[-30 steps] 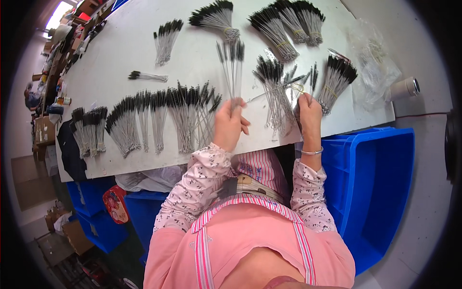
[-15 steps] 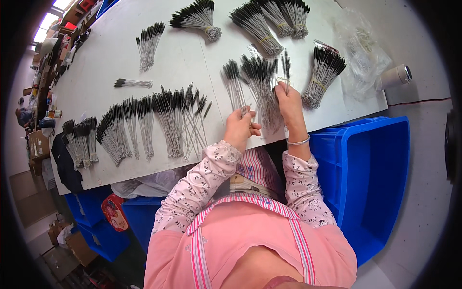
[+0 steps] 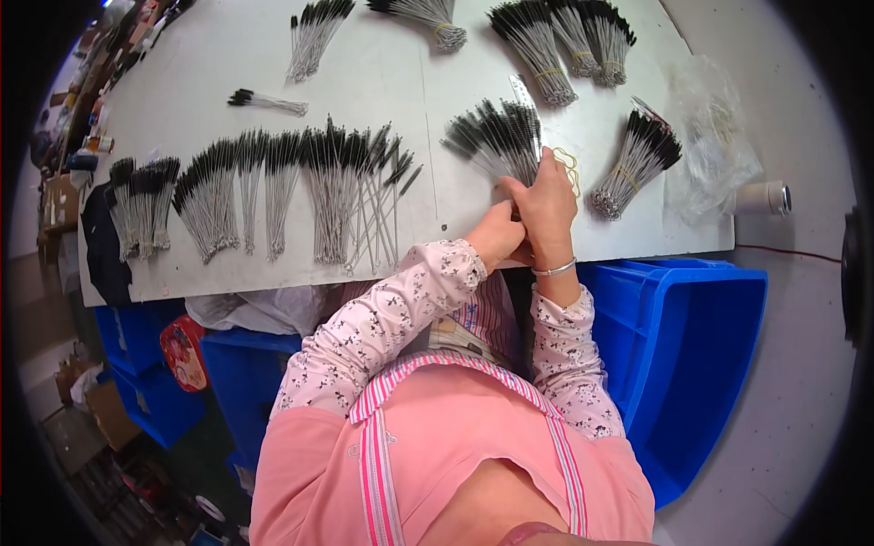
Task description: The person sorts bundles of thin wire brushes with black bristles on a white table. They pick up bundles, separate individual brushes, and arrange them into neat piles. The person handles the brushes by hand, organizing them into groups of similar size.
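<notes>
Both hands are closed together around the wire ends of a loose bundle of thin black-bristled wire brushes (image 3: 499, 132) at the near edge of the table. My left hand (image 3: 497, 235) wraps the lower ends from the left. On the other side my right hand (image 3: 549, 202) grips the bundle, its thumb lying across the wires. The bristle heads fan out away from me; the lower ends are hidden in the hands. Yellow rubber bands (image 3: 569, 170) lie just right of my right hand. A metal ruler (image 3: 522, 89) lies behind the bundle.
Loose brush piles (image 3: 332, 200) line the white table's (image 3: 382, 82) left front. Banded bundles (image 3: 537, 55) lie at the back, another bundle (image 3: 630, 173) to the right beside a clear plastic bag (image 3: 715, 146) and a cup (image 3: 763, 198). A blue bin (image 3: 674, 364) stands at my right.
My left hand has moved right with its small bunch of brushes to join my right hand; the bunch is now merged with the larger bundle. The view has shifted, so the table sits higher.
</notes>
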